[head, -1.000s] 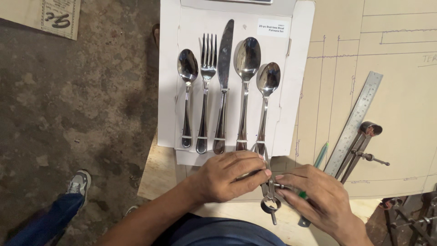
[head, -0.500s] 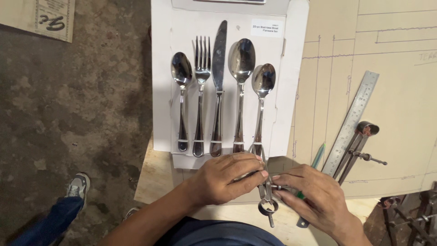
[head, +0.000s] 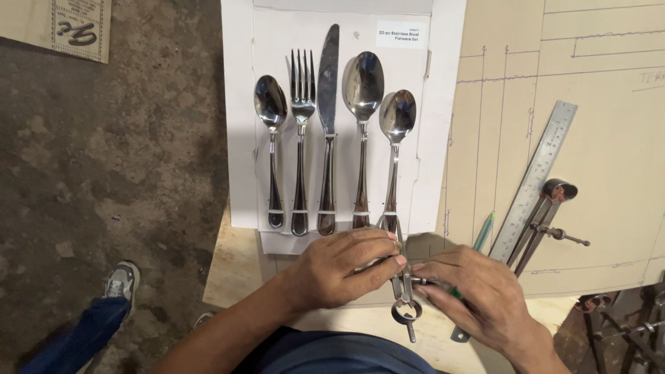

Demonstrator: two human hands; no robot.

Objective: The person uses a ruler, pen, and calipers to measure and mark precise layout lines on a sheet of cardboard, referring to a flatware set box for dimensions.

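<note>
Two hands on one metal divider (head: 404, 291). Left hand (head: 343, 270): fingers curled, fingertips (head: 396, 260) pressed onto the legs. Right hand (head: 478, 301): thumb and forefinger pinching the adjusting screw at its side; green pen (head: 483, 234) apparently tucked under the same hand. Long axis near upright in view, ring end toward the body, points away, resting at the handle of the rightmost spoon (head: 395, 149). Position: on the pale board (head: 596, 76), at the lower edge of the white card (head: 239, 125). Card: tall white rectangle, five pieces of cutlery side by side, small white label (head: 403, 32) at upper right. Steel ruler (head: 533, 180) slanted at right, second divider (head: 544, 218) beside it. Printed cardboard piece (head: 66, 24) on floor, upper left.
</note>
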